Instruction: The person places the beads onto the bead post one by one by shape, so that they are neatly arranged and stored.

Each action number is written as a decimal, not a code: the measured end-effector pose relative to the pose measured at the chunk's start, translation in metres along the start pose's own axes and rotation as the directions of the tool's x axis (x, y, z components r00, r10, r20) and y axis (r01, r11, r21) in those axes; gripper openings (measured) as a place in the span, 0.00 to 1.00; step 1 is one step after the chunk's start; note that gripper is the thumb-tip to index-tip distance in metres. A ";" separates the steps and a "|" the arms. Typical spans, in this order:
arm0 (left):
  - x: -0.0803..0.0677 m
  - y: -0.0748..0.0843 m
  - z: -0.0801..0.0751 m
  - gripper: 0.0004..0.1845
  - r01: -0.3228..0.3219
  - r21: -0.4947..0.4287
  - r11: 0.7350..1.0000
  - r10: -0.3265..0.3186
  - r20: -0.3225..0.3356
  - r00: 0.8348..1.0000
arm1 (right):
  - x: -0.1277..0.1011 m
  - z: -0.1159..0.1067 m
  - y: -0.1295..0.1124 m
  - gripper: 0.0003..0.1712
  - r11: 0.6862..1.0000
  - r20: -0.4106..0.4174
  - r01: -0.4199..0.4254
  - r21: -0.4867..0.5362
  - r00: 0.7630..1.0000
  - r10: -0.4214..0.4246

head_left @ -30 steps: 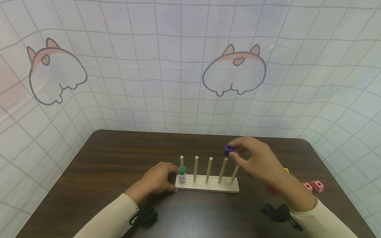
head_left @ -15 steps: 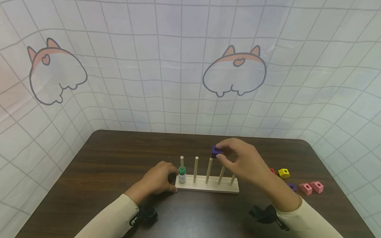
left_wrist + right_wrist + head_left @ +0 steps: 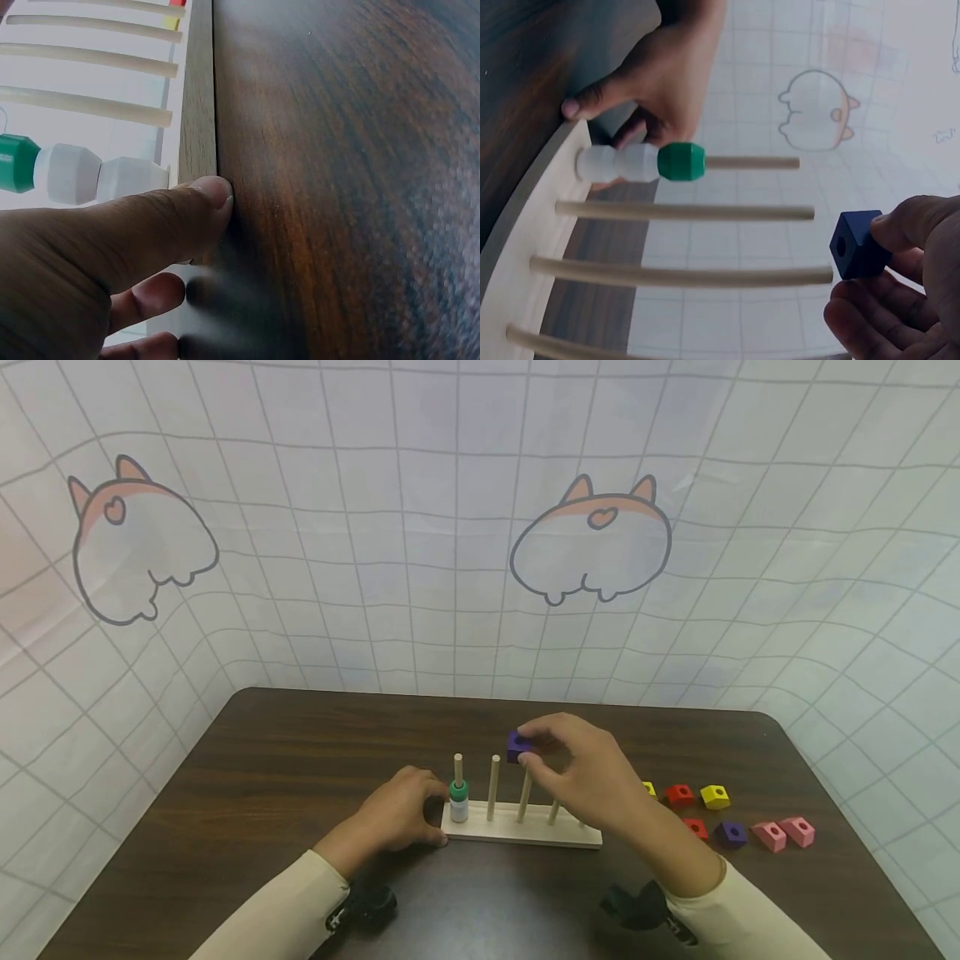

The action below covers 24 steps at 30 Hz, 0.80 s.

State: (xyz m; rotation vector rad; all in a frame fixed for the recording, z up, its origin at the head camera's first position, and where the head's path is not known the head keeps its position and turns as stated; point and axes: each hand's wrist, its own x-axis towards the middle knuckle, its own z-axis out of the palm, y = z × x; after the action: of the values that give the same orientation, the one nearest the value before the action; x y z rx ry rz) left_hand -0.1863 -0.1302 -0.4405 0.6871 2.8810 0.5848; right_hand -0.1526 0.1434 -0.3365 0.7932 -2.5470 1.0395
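A pale wooden peg stand (image 3: 517, 835) with several upright pegs lies on the dark table. Its leftmost peg carries two white beads (image 3: 615, 163) with a green bead (image 3: 681, 162) on top. My left hand (image 3: 397, 810) grips the left end of the base, thumb along the near edge and fingers round the far side. Between thumb and fingers, my right hand (image 3: 585, 768) pinches a purple block (image 3: 861, 244) with a hole through it. The block is up at peg-top height, near the tips of the second and third pegs from the left.
Loose blocks with holes lie right of the stand: a yellow block (image 3: 715, 797), a red block (image 3: 679, 796), another purple block (image 3: 731, 834), a pink block (image 3: 798, 832) and a few more. A white grid-patterned curtain (image 3: 450, 568) hangs behind the table (image 3: 300, 735).
My right hand has carried the purple block leftward over the pegs, from near the rightmost ones, uncovering the loose blocks at right. My left hand stays on the stand's end.
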 end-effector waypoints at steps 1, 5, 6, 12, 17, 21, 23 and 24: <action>0.000 0.000 0.000 0.28 -0.003 0.001 1.000 0.003 -0.001 1.000 | 0.000 0.002 -0.001 0.17 1.000 -0.006 -0.003 -0.004 1.000 0.003; 0.000 0.000 0.000 0.28 -0.002 0.001 1.000 0.002 -0.001 1.000 | 0.001 0.008 -0.005 0.18 1.000 -0.023 -0.022 0.002 0.999 0.023; 0.000 0.000 0.000 0.28 -0.003 0.001 1.000 0.003 -0.002 1.000 | 0.001 0.010 -0.006 0.18 1.000 -0.025 -0.025 0.010 0.999 0.025; 0.000 -0.001 0.000 0.27 -0.014 -0.007 1.000 0.014 -0.010 1.000 | 0.003 0.019 -0.008 0.19 0.997 -0.017 -0.053 0.057 0.998 0.054; 0.000 -0.001 0.000 0.27 -0.024 -0.008 1.000 0.024 -0.011 1.000 | 0.004 0.025 -0.009 0.19 0.995 -0.025 -0.064 0.070 0.997 0.066; 0.000 -0.001 0.000 0.27 -0.021 -0.008 1.000 0.020 -0.011 1.000 | 0.004 0.028 -0.012 0.20 0.996 -0.038 -0.066 0.056 0.997 0.068; 0.000 -0.001 0.000 0.27 -0.018 -0.007 1.000 0.018 -0.009 1.000 | 0.004 0.030 -0.013 0.20 0.996 -0.043 -0.069 0.048 0.997 0.071; 0.000 -0.001 0.000 0.27 -0.017 -0.007 1.000 0.017 -0.009 1.000 | 0.003 0.031 -0.014 0.21 0.996 -0.045 -0.073 0.046 0.996 0.075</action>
State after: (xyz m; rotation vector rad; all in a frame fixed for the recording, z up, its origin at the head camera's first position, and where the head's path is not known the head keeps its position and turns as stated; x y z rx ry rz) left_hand -0.1865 -0.1308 -0.4404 0.7100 2.8828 0.6013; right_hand -0.1488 0.1122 -0.3487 0.6825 -2.5399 1.1268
